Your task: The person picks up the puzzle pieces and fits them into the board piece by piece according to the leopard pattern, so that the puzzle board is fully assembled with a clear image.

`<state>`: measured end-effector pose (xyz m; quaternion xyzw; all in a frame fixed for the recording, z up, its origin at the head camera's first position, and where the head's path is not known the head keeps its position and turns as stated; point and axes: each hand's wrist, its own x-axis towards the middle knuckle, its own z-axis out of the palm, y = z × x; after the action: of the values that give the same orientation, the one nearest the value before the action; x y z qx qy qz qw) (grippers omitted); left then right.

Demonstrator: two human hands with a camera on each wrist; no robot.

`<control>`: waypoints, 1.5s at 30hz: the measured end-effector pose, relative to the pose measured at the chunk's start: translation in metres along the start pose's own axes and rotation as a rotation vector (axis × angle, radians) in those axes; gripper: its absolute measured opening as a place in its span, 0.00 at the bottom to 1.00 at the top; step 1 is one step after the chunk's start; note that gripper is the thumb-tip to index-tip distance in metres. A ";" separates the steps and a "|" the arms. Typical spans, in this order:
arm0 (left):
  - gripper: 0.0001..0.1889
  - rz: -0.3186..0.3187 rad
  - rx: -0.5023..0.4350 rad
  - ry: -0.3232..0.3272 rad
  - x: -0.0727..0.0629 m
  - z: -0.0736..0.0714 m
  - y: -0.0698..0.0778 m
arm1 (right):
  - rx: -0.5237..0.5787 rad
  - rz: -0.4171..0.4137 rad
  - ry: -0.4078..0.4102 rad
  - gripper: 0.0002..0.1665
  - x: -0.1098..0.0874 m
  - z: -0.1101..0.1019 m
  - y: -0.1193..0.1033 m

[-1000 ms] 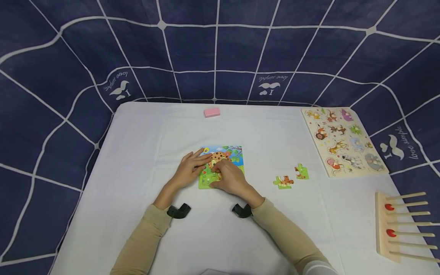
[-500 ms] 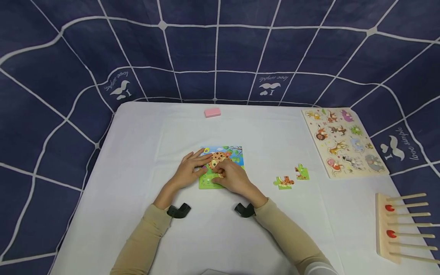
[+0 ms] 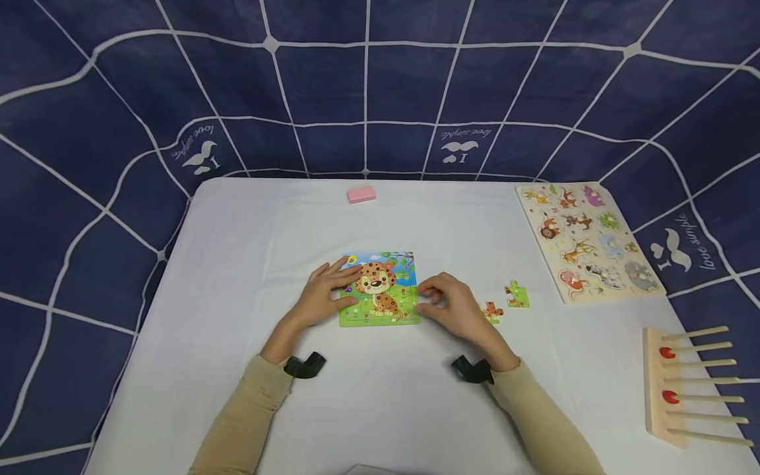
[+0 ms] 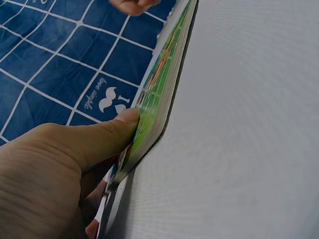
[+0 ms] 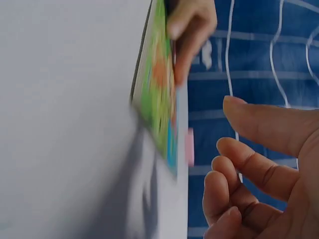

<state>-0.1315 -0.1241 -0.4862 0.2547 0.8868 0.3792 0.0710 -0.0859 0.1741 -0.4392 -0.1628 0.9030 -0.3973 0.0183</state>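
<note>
A small square jigsaw puzzle (image 3: 380,321) with a spotted leopard cub on green grass lies mid-table. My left hand (image 3: 323,293) rests over its left side, fingers spread across the picture. The left wrist view has that thumb (image 4: 130,115) lying on the puzzle's near edge. Just off the right edge is my right hand (image 3: 454,307), its fingers loosely bent with a gap to the thumb. Nothing is between those fingers (image 5: 234,149) in the right wrist view. Two loose jigsaw pieces lie further right, one piece (image 3: 518,295) fully visible, the other piece (image 3: 491,311) partly behind the right hand.
At the back of the white table lies a pink block (image 3: 361,194). A wooden animal peg puzzle (image 3: 558,284) is at the back right. Nearer on the right stands a wooden rack (image 3: 655,389) with several sticks and two red beads.
My right hand has come off the puzzle and shifted right, uncovering the leopard's body. My left hand stays where it was. The head view has shifted slightly.
</note>
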 end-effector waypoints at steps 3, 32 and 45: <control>0.31 -0.003 -0.005 0.002 0.000 0.000 -0.001 | -0.018 0.056 0.055 0.19 -0.015 -0.019 0.018; 0.30 -0.012 -0.019 0.013 0.001 0.000 0.001 | -0.027 0.196 0.137 0.29 -0.069 -0.074 0.081; 0.30 -0.015 -0.021 0.020 0.000 0.001 0.000 | -0.089 0.272 0.046 0.30 -0.067 -0.066 0.086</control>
<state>-0.1315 -0.1233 -0.4865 0.2435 0.8854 0.3902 0.0677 -0.0576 0.2960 -0.4624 -0.0305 0.9336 -0.3543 0.0442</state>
